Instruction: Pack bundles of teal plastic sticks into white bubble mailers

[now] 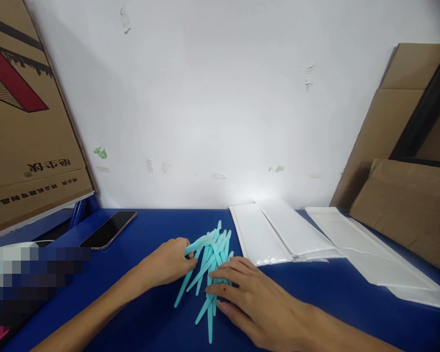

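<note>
A loose heap of slim turquoise plastic sticks (207, 266), shaped like eyebrow razors with tapered handles, lies crisscrossed on the blue table. My left hand (172, 261) is closed at the heap's left side, its thumb and fingers pinching the end of one or more eyebrow razors (201, 243). From the right, my right hand (251, 293) rests over the heap with its fingers stretched out and a little apart, touching the razors. Its fingers cover part of the heap.
Behind my right hand lie white padded mailers (264, 234), with another white mailer (374, 254) farther right. A phone (110, 230) sits at the back left. Cardboard boxes stand on the left (33, 122) and right (407, 210). A white wall (212, 107) borders the blue table (150, 318).
</note>
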`<state>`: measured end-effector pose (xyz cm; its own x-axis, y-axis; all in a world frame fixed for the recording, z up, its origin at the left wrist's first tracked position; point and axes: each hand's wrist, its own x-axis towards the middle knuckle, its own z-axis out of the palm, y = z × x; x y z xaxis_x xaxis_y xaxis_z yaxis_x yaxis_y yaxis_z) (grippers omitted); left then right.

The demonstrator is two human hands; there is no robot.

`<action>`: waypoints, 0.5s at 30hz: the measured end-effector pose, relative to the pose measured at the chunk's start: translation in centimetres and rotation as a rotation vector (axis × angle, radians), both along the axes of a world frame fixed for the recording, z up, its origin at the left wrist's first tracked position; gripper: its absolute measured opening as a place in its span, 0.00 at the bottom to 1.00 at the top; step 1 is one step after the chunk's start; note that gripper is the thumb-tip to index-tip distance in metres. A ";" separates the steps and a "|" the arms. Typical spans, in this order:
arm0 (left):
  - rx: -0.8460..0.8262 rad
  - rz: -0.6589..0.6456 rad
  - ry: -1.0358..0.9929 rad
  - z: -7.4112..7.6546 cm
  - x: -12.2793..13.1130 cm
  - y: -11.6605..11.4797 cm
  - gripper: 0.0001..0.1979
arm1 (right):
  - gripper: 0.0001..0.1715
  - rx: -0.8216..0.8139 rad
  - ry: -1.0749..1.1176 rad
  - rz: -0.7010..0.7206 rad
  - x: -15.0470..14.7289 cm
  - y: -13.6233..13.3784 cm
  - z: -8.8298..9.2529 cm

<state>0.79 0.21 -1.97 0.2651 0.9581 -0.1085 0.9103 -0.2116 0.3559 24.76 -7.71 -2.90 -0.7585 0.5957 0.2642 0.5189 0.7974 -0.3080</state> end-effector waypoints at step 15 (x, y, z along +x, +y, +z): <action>-0.088 -0.033 -0.407 1.3 -0.3 1.2 0.22 | 0.19 0.028 0.038 -0.015 -0.1 -0.1 0.0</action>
